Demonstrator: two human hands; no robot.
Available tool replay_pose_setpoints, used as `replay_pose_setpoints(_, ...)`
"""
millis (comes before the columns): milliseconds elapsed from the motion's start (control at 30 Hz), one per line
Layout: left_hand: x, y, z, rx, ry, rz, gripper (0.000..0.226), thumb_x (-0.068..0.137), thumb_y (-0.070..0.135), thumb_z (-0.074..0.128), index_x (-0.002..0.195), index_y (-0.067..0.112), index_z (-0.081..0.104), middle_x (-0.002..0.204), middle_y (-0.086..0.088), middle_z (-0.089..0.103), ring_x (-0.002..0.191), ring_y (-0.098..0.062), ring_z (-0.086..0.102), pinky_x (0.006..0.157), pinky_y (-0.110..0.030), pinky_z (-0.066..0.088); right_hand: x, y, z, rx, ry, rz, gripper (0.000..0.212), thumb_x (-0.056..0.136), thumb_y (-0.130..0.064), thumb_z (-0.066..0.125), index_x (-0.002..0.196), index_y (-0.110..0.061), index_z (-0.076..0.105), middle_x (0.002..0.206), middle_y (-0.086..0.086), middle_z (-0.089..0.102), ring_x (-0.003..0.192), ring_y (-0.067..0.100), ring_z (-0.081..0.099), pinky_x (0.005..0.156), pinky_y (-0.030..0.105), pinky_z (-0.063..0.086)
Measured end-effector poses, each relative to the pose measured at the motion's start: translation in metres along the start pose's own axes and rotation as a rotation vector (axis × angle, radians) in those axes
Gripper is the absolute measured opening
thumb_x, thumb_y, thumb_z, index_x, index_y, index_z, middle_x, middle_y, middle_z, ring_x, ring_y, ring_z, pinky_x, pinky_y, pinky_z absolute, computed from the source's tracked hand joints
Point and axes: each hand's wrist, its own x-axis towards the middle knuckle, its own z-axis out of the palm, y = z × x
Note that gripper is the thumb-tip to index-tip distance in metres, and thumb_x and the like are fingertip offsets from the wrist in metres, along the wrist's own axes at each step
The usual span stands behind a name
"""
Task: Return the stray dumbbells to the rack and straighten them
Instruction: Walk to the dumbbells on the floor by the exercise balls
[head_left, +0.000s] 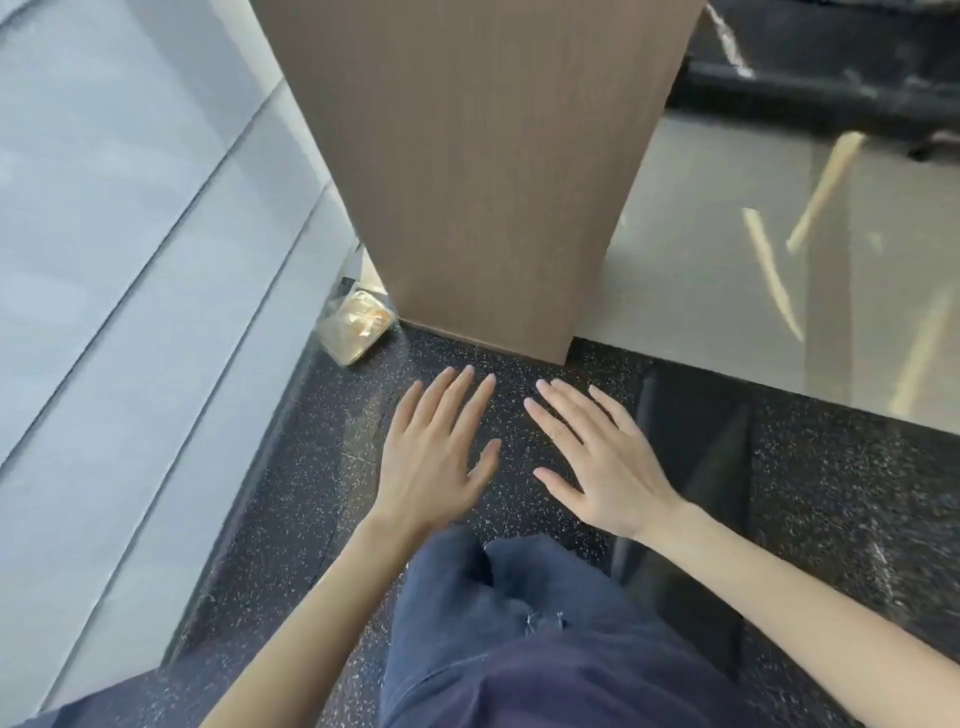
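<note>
No dumbbells or rack anywhere in shot, so the step in hand looks like just finding the strays. The left hand (436, 457) and right hand (597, 462) are both wide open, fingers spread, holding nothing, side by side over the near speckled rubber floor (857, 493). Straight ahead is a brown pillar (478, 156) with a clear plastic tub (358, 327) at its left foot and glossy tile (701, 312) off to the far right, so I'd look up and scan round the pillar first, then wrap each handle fully before lifting.
</note>
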Motion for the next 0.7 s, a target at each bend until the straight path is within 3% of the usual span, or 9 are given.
replay_pose_setpoints(233, 0.096, 0.037, 0.028, -0.005, -0.21, 0.347, 0.059, 0.091, 0.044, 0.04, 0.144, 0.018, 0.038, 0.146, -0.007, 0.041, 0.136, -0.025, 0.034, 0.113, -0.045, 0.023, -0.043, 0.067, -0.002, -0.037, -0.032, 0.354, 0.064, 0.09, -0.045, 0.045, 0.145, -0.014, 0.032, 0.151, 0.008, 0.031, 0.14, 0.023, 0.028, 0.112, 0.045, 0.025)
replay_pose_setpoints(367, 0.163, 0.059, 0.046, 0.022, -0.238, 0.619, 0.059, 0.089, 0.043, 0.045, 0.143, 0.018, 0.04, 0.145, -0.007, 0.043, 0.135, -0.025, 0.037, 0.114, -0.041, 0.019, -0.053, 0.1, -0.008, -0.077, -0.049, 0.491, 0.064, 0.09, -0.046, 0.044, 0.145, -0.015, 0.032, 0.151, 0.008, 0.032, 0.139, 0.023, 0.029, 0.111, 0.046, 0.027)
replay_pose_setpoints(700, 0.366, 0.172, 0.089, -0.003, -0.301, 1.299, 0.056, 0.09, 0.041, 0.043, 0.139, 0.016, 0.045, 0.142, -0.009, 0.047, 0.132, -0.027, 0.041, 0.111, -0.039, 0.02, -0.066, 0.174, -0.023, -0.087, -0.041, 1.096, 0.064, 0.091, -0.05, 0.035, 0.146, -0.017, 0.027, 0.15, 0.007, 0.034, 0.138, 0.022, 0.033, 0.111, 0.043, 0.025)
